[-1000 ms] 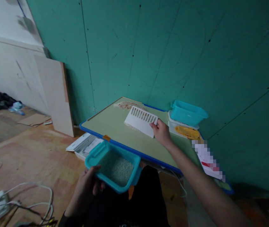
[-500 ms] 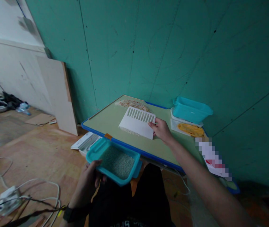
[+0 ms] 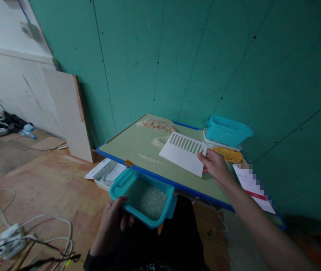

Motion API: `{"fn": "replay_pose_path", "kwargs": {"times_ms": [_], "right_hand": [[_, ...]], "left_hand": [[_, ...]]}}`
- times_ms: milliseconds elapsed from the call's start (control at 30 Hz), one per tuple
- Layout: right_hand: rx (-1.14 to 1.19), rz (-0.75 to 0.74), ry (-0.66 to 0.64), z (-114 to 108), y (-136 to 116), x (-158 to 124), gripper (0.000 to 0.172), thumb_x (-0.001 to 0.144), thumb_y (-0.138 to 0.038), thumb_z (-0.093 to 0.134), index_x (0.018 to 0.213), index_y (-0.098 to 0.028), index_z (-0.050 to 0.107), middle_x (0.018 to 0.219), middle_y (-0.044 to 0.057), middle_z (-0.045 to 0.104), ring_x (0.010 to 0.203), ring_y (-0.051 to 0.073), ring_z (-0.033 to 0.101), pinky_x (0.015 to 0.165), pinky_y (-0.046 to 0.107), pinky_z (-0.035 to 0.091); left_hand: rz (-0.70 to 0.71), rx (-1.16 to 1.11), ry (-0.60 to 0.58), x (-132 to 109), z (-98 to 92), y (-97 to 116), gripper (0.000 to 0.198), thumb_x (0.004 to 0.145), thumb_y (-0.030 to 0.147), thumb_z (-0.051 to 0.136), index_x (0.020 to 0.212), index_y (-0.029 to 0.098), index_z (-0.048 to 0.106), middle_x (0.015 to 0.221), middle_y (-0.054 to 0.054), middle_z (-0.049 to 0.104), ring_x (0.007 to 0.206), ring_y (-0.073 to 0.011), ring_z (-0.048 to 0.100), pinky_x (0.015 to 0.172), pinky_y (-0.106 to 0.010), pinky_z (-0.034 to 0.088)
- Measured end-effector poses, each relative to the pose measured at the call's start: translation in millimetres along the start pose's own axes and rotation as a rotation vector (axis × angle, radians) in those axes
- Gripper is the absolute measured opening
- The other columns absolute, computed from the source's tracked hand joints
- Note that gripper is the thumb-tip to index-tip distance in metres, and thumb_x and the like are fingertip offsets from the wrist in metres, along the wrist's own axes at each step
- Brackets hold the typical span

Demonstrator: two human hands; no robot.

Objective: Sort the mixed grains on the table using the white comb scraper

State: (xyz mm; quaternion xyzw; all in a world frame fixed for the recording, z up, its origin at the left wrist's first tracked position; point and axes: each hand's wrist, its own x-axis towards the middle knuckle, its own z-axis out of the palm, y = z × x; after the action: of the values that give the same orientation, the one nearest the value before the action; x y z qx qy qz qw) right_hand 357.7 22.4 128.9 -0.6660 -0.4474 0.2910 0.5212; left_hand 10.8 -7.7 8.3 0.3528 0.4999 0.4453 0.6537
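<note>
My right hand [image 3: 215,165] pinches the right edge of a flat white slotted scraper [image 3: 181,155], tilted over the table [image 3: 129,145]. Whether its lower edge touches the tabletop I cannot tell. Below the table's front edge, my left hand [image 3: 117,212] grips the near left rim of a teal plastic container [image 3: 142,217] partly filled with pale, rice-like grains [image 3: 152,199]. On the tabletop lie a small pale grain pile [image 3: 159,142], partly hidden by the scraper, a thin line of grains [image 3: 152,159] near the front edge, and a mixed reddish-and-white pile [image 3: 159,125] at the back.
Another teal container [image 3: 228,131] sits on a white-rimmed box at the back right, by a yellow cloth [image 3: 227,154]. A paper sheet [image 3: 258,192] lies on the right. Under the table is an open white box [image 3: 106,175]. Cables and a power strip [image 3: 9,241] lie on the floor.
The scraper has moved right and toward me, uncovering part of the small grain pile and the line of grains. The held container has shifted slightly right and lower.
</note>
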Motion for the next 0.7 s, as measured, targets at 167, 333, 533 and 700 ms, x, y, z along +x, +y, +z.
{"fn": "replay_pose_path", "kwargs": {"times_ms": [167,333,533,700], "right_hand": [[-0.007,0.062,-0.029,-17.7,8.8,-15.8,0.057,0.066,-0.069,0.087,0.093,-0.023,0.067,0.075,0.007,0.08,0.064,0.03,0.077,0.05,0.037,0.061],[0.002,0.06,-0.09,-17.0,15.4,-17.3,0.054,0.071,-0.067,0.088,0.095,-0.022,0.07,0.076,0.006,0.08,0.064,0.028,0.077,0.049,0.035,0.06],[0.03,0.093,-0.164,-5.0,10.6,-23.6,0.055,0.07,-0.067,0.089,0.092,-0.021,0.068,0.074,0.006,0.079,0.062,0.025,0.075,0.047,0.032,0.058],[0.058,0.108,-0.202,6.6,1.5,-33.2,0.056,0.069,-0.068,0.089,0.091,-0.021,0.067,0.074,0.007,0.079,0.062,0.025,0.075,0.049,0.032,0.059]], "left_hand": [[-0.018,-0.02,-0.011,-1.3,4.7,-7.0,0.071,0.086,0.058,0.06,0.024,0.026,0.045,0.027,-0.006,0.044,0.029,-0.0105,0.039,0.044,-0.027,0.038],[-0.033,-0.027,-0.008,1.7,6.4,-7.6,0.069,0.088,0.053,0.061,0.025,0.026,0.048,0.027,-0.005,0.044,0.027,-0.0097,0.036,0.046,-0.028,0.042],[-0.014,-0.021,-0.024,-0.2,7.4,-1.6,0.068,0.088,0.056,0.06,0.027,0.027,0.05,0.028,-0.004,0.044,0.028,-0.0097,0.038,0.045,-0.028,0.042],[-0.001,-0.035,-0.007,-3.1,10.3,4.8,0.064,0.084,0.054,0.064,0.028,0.027,0.05,0.027,-0.004,0.044,0.028,-0.0107,0.043,0.041,-0.027,0.037]]}}
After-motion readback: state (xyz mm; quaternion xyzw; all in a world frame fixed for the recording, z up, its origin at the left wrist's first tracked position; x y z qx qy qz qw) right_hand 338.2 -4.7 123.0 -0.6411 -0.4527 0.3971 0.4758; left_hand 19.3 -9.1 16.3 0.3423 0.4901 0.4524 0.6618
